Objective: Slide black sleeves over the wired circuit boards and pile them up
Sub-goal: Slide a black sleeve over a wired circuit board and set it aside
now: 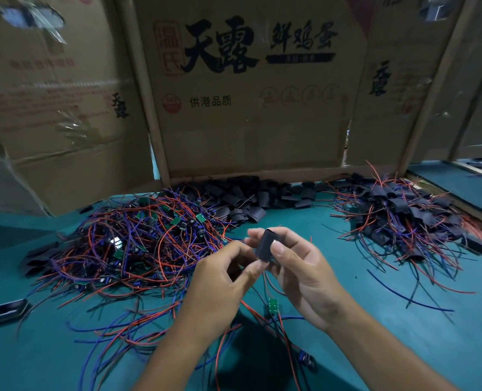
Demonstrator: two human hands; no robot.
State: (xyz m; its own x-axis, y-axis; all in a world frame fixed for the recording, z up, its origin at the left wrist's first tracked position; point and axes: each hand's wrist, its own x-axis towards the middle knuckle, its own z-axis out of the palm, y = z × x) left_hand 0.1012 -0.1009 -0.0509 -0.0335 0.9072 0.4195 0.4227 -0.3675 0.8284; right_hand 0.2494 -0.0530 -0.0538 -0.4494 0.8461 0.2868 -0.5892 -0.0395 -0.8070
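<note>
1. Your two forearms come in from the bottom, nearest to you, and meet over the middle of the green worktop (347, 277).
2. Your right hand (299, 266) holds a black sleeve (266, 244). Its grip pinches the sleeve, with the thumb on the front and the fingers behind. The sleeve stands nearly upright, with its open end at the top.
3. Your left hand (223, 277) is just beside it. Its fingers are curled, and the thumb and first finger touch the bottom end of the sleeve. Whether they also pinch a wire there, you cannot tell.
4. Red and dark wires hang down from under your hands. A small green circuit board (273, 304) sits on them, lower than the sleeve and above the worktop.
5. To your left lies a big heap of bare boards (138, 238) with red, blue and purple wires all tangled.
6. Behind it, along the cardboard, is a row of loose sleeves (262, 193), all black.
7. To your right is a pile of finished boards (409, 215), each in a black sleeve with wires sticking out.
8. One flat black piece (8, 310) lies alone near the left edge.
9. Cardboard boxes (248, 94) with big black letters stand behind the worktop like a wall.
</note>
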